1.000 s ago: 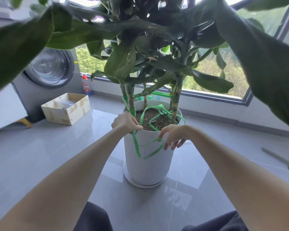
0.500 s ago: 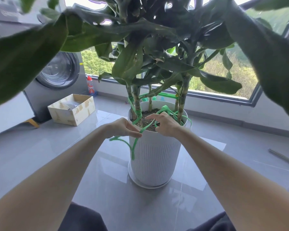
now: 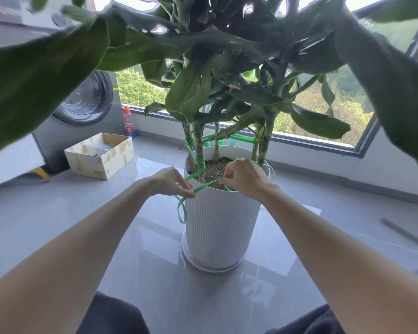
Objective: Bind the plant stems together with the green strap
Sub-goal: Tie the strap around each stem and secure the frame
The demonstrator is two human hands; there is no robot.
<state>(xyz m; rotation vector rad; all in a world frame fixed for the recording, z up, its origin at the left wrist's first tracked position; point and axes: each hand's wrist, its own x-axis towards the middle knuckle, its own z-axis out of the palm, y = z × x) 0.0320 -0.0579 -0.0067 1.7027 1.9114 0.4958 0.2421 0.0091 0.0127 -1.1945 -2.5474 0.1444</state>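
Now we have both hands at the near rim of the white ribbed pot [image 3: 221,225], with the green strap [image 3: 205,186] stretched between them. Our left hand [image 3: 171,180] pinches the strap between thumb and fingertips just outside the rim, on the pot's left side. Our right hand [image 3: 245,178] pinches it over the soil [image 3: 215,168], its fingers curled round the band. From the left pinch the strap climbs to the plant stems [image 3: 199,145] on the left of the pot and is wound round them low down, just above the soil. A slack loop hangs below the left hand against the pot wall, and more loops spill over the rim behind the right hand. Higher up, a green band [image 3: 241,138] runs across from the left stems to the right ones. The pot stands in a white saucer [image 3: 191,260] on grey floor tiles [image 3: 58,213]. To the left sit an open cardboard box [image 3: 106,162], a washing machine [image 3: 87,102] and a red-capped bottle [image 3: 128,122] by the window [image 3: 362,150]. A thin rod [image 3: 401,231] lies on the floor at the right.
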